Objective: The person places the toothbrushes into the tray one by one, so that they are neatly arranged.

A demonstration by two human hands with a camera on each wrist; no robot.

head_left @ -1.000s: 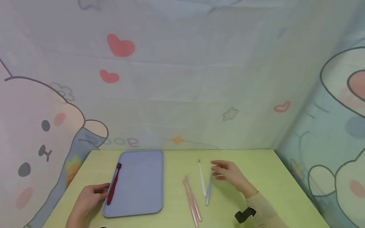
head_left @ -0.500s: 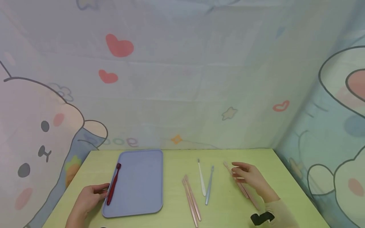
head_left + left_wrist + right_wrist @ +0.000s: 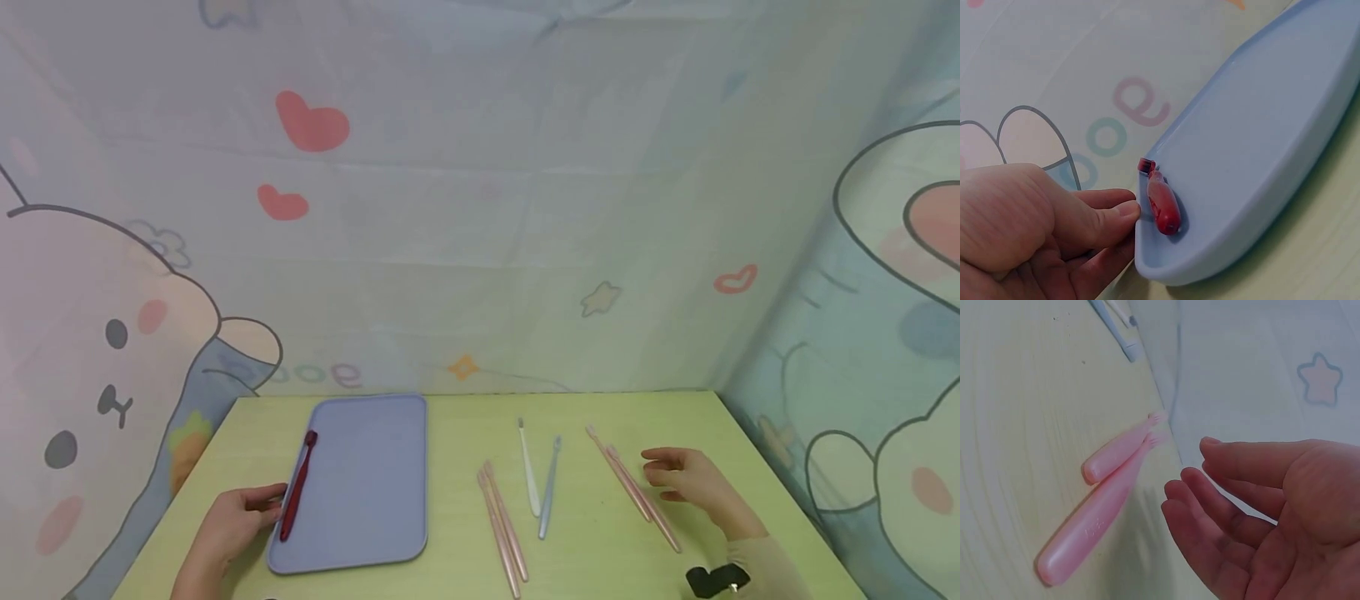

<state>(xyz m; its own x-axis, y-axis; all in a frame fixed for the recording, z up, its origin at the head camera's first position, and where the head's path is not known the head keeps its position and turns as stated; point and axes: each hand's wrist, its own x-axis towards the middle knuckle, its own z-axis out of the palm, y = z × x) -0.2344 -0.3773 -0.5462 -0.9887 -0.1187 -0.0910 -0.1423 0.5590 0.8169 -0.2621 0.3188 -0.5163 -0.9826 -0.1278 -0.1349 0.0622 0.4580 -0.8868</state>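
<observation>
My left hand (image 3: 232, 525) pinches the left rim of a pale blue tray (image 3: 375, 483), thumb tip at the edge in the left wrist view. Along that same side of the tray lies a dark red toothbrush (image 3: 298, 487). My right hand (image 3: 690, 479) hovers with loosely bent fingers and nothing in it, just right of two pink toothbrushes. One is the nearer pink toothbrush (image 3: 1088, 525); the other is a pink toothbrush (image 3: 1119, 453) beside it, their heads close together in the right wrist view.
Mid-table lie a white toothbrush (image 3: 528, 467), a light blue toothbrush (image 3: 550, 487) and two more pink toothbrushes (image 3: 501, 533) side by side. The yellow-green table (image 3: 457, 425) meets a printed cloth backdrop (image 3: 480, 250) at its back edge.
My right hand moved right from the light blue toothbrush, past the two right-hand pink toothbrushes, uncovering them. My left hand, the tray and the red toothbrush stayed put.
</observation>
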